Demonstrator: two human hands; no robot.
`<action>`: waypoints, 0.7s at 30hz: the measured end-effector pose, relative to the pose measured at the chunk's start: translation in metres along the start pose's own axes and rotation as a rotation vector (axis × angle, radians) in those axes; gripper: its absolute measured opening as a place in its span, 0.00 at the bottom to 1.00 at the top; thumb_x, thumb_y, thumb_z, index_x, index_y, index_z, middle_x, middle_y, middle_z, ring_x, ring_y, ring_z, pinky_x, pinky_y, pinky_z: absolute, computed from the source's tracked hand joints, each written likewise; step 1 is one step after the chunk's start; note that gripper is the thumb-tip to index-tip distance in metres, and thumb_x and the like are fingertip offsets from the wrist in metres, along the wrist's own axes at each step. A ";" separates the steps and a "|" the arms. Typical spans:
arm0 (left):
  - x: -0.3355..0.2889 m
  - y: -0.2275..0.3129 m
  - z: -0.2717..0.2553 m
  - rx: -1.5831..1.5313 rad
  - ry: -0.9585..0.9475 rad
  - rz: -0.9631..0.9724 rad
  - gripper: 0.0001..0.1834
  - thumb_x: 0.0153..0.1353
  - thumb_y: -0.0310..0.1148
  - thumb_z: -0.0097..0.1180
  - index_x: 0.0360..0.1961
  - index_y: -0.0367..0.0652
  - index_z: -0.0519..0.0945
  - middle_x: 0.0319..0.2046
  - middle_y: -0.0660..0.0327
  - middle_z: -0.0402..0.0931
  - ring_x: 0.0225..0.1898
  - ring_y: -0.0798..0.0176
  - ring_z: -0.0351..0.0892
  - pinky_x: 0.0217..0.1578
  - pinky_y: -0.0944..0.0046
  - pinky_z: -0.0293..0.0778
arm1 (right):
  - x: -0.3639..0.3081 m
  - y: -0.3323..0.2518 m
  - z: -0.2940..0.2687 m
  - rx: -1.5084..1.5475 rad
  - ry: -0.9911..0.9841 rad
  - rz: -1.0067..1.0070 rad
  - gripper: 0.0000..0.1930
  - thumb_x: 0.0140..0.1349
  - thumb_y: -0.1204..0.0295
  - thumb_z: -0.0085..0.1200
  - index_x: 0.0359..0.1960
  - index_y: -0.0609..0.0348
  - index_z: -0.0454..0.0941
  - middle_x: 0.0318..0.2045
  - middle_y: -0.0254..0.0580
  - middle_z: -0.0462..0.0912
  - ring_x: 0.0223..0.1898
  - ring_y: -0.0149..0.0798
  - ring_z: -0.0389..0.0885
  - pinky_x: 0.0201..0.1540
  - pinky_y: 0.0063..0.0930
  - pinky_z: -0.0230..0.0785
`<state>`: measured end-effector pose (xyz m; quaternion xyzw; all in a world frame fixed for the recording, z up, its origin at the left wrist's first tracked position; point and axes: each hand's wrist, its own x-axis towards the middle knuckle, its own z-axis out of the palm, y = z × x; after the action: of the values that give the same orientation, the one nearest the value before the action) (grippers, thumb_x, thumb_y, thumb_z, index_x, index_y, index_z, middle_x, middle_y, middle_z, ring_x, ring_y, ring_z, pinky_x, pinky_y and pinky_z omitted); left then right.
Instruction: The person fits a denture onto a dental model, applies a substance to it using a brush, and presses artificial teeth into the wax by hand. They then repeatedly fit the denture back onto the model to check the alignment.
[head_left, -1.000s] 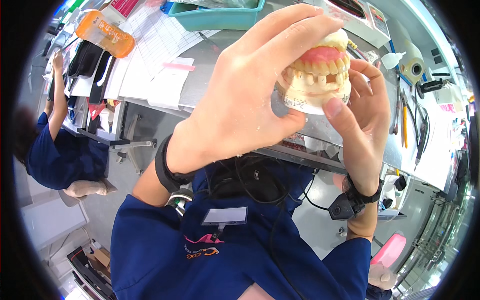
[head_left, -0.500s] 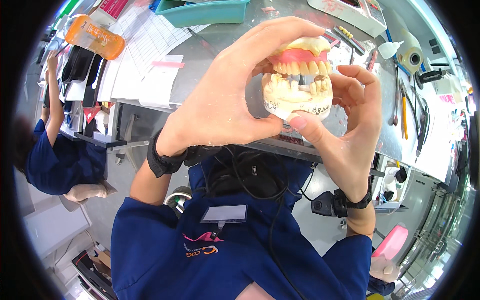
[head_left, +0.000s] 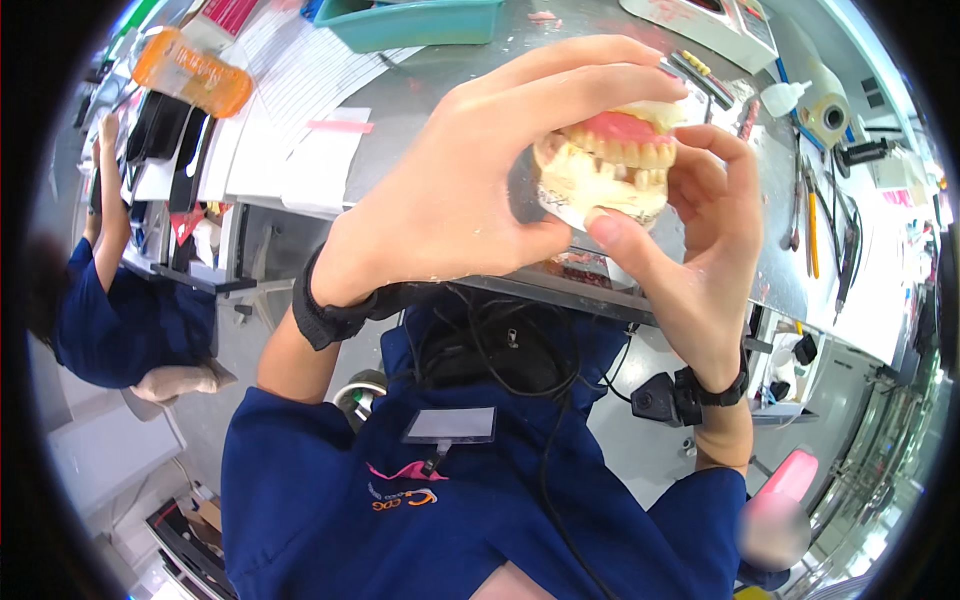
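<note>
In front of me, above the bench edge, I hold a dental model in two parts. The upper part is a denture (head_left: 625, 128) with pink gums and a row of yellowish teeth, on a pale cast. Below it is a cream plaster lower jaw model (head_left: 592, 190) with gaps between its teeth and handwriting on its front. My left hand (head_left: 440, 185) is curved round the left side, its fingers over the top of the upper part. My right hand (head_left: 705, 265) grips the lower model from the right, thumb on its front face. The two rows of teeth meet or nearly meet.
A teal tray (head_left: 410, 25) stands at the far side of the bench. An orange bottle (head_left: 192, 75) lies over papers at left. Hand tools, including an orange-handled one (head_left: 811, 225), lie at right. At far left, another person's arm (head_left: 112, 200) reaches toward a bench.
The upper denture has come down onto the lower model, closing the gap between them. The model now tilts, and my left fingers have spread further over its top.
</note>
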<state>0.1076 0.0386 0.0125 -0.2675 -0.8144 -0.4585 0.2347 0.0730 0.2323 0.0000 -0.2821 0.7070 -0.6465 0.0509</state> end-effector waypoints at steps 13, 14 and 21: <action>-0.036 0.009 0.006 -0.403 0.327 -0.689 0.40 0.53 0.16 0.62 0.65 0.40 0.56 0.50 0.43 0.72 0.39 0.57 0.84 0.40 0.67 0.81 | 0.105 0.021 -0.102 -0.083 -0.623 0.185 0.53 0.38 0.44 0.67 0.62 0.65 0.59 0.59 0.59 0.70 0.60 0.46 0.72 0.56 0.32 0.72; -0.042 0.013 0.007 -0.306 0.303 -0.734 0.41 0.54 0.17 0.63 0.66 0.41 0.55 0.50 0.43 0.73 0.39 0.57 0.84 0.41 0.68 0.81 | 0.117 0.046 -0.102 -0.015 -0.677 0.118 0.55 0.36 0.41 0.66 0.63 0.63 0.58 0.60 0.59 0.69 0.61 0.48 0.71 0.59 0.34 0.69; -0.038 0.002 -0.015 0.345 0.068 -0.220 0.25 0.43 0.19 0.69 0.47 0.37 0.80 0.54 0.48 0.72 0.54 0.53 0.76 0.53 0.55 0.75 | 0.123 0.084 -0.115 0.052 -0.782 0.096 0.62 0.30 0.42 0.75 0.66 0.61 0.56 0.61 0.58 0.68 0.64 0.53 0.65 0.66 0.40 0.59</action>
<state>0.1399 0.0180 -0.0028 -0.1169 -0.8967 -0.3437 0.2531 -0.1082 0.2777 -0.0244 -0.4725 0.6299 -0.5049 0.3537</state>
